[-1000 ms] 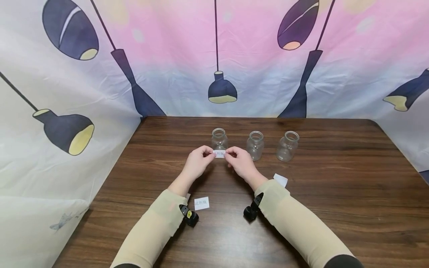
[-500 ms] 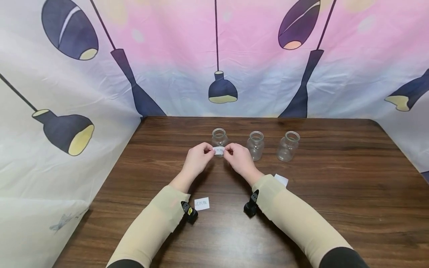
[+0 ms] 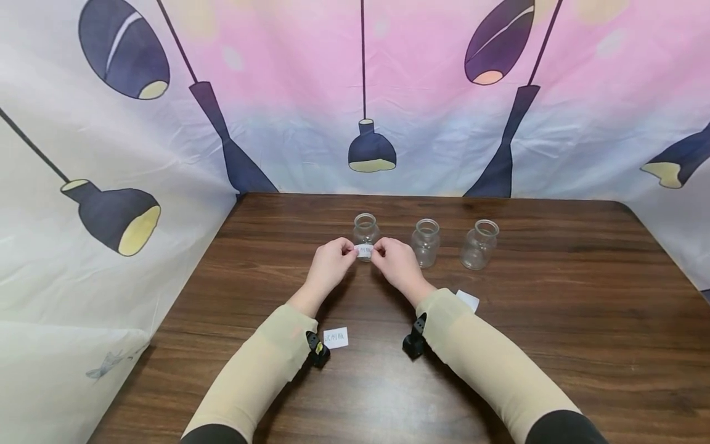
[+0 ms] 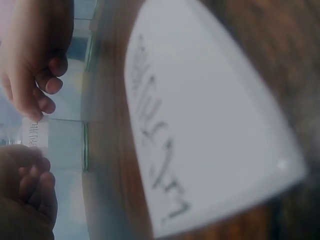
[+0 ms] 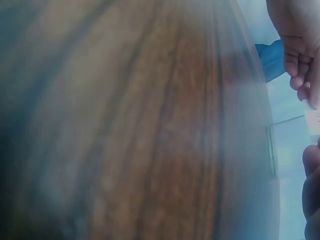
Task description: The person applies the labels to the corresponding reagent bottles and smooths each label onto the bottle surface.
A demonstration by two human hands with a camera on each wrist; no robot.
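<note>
Between my two hands is a small white paper label point(image 3: 363, 250) with handwritten characters. My left hand point(image 3: 331, 262) pinches its left end with thumb and finger, and my right hand point(image 3: 396, 262) pinches its right end. The label overlaps the front of the leftmost clear glass jar point(image 3: 366, 228) in the head view. In the left wrist view the label point(image 4: 36, 135) is stretched between the fingertips of both hands. The right wrist view catches only an edge of the label point(image 5: 314, 122) at its right border.
A middle glass jar point(image 3: 426, 243) and a right glass jar point(image 3: 479, 245) stand upright, open-topped, in a row. One written label point(image 3: 335, 337) lies on the brown wooden table point(image 3: 582, 320) beside my left wrist. A white paper piece point(image 3: 468, 300) lies by my right forearm. A printed cloth point(image 3: 310, 92) hangs behind.
Both hands have moved slightly forward and up with the label, so it now overlaps more of the left jar's body. The jars and loose papers stay where they were.
</note>
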